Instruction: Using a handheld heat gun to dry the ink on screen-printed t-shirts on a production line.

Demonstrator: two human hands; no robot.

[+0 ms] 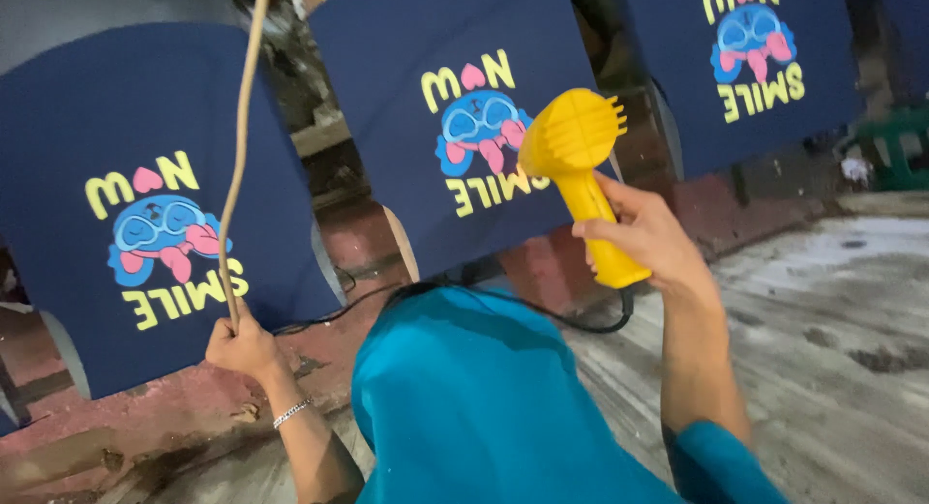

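Right hand (646,235) grasps the handle of a yellow hair dryer (579,170), nozzle end raised above the hand and turned toward the middle navy panel (406,127). A black cord (581,322) runs from the handle base, looping below the hand. Left hand (244,347) is clenched around a tan rope (235,165) that rises straight above it and out of view; a silver bracelet (291,412) sits on that wrist. Just behind the left hand stands another navy panel (58,223) with a blue-and-pink cartoon print. A third panel (677,98) stands beyond the right hand. Teal sleeve (474,407) lies between the arms.
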